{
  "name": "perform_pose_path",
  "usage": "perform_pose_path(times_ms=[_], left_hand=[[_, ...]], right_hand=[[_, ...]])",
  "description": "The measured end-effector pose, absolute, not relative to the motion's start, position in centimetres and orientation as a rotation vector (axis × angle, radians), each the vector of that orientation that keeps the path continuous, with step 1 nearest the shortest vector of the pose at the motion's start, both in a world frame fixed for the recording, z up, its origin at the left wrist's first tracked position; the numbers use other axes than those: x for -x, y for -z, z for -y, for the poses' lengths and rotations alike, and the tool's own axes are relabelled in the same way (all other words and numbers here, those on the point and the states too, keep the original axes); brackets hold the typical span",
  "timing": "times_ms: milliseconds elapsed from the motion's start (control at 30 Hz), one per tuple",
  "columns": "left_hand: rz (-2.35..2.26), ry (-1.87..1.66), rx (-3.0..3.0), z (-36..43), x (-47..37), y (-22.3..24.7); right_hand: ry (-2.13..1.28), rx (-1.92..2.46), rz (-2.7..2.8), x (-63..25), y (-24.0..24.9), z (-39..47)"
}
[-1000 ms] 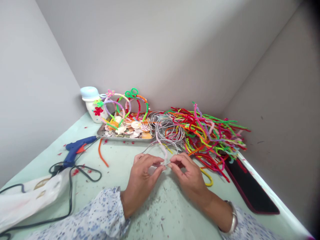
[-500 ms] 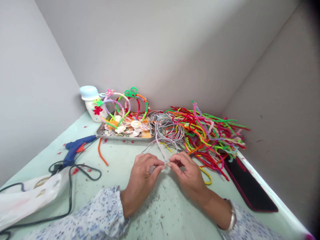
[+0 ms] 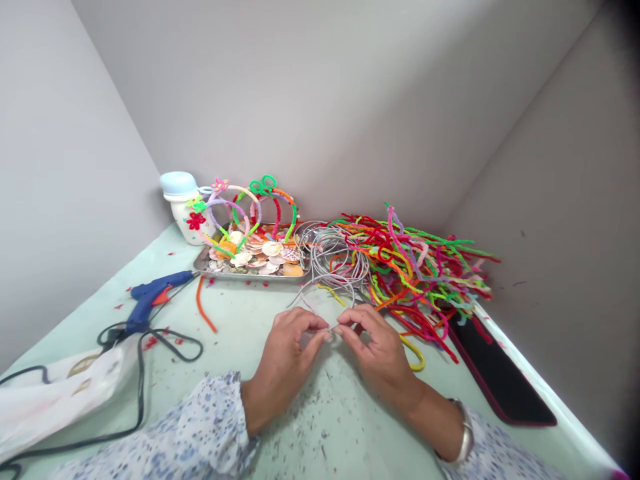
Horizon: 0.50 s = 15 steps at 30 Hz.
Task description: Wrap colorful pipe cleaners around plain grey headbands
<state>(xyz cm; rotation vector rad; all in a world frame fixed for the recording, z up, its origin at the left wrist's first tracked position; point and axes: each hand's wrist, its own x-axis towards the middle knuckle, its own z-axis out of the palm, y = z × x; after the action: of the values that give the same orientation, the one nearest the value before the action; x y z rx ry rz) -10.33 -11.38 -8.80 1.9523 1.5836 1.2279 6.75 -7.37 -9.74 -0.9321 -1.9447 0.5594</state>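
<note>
My left hand [image 3: 287,357] and my right hand [image 3: 377,350] meet over the middle of the table, thumb and forefinger of each pinched. Between the fingertips runs a short stretch of thin grey wire [image 3: 334,327]. A pale pinkish pipe cleaner [image 3: 309,304] sticks up behind my left fingers; its lower end is hidden there. Just beyond my hands lies a tangled coil of grey wire [image 3: 337,257]. A pile of many-coloured pipe cleaners [image 3: 425,267] spreads to its right. One yellow pipe cleaner [image 3: 417,353] curves beside my right hand.
A metal tray [image 3: 250,275] of seashells stands at the back, with colourful wrapped headbands [image 3: 250,207] on it. Behind it is a white bottle [image 3: 185,217]. On the left lie a blue glue gun [image 3: 143,300], its black cord and a plastic bag [image 3: 65,393]. A black mat [image 3: 505,373] lies right.
The pale pipe cleaner has swung left and down, so less of it shows above my fingers. Both hands stay in nearly the same place, still pinching.
</note>
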Motion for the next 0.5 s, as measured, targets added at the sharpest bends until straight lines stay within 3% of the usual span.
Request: perform_pose_path(times_ms=[500], left_hand=[[-1.509,-1.124,-1.972,11.48,10.38,8.41]], right_hand=[[-0.574,0.940,1.939,-6.81,9.90,7.24]])
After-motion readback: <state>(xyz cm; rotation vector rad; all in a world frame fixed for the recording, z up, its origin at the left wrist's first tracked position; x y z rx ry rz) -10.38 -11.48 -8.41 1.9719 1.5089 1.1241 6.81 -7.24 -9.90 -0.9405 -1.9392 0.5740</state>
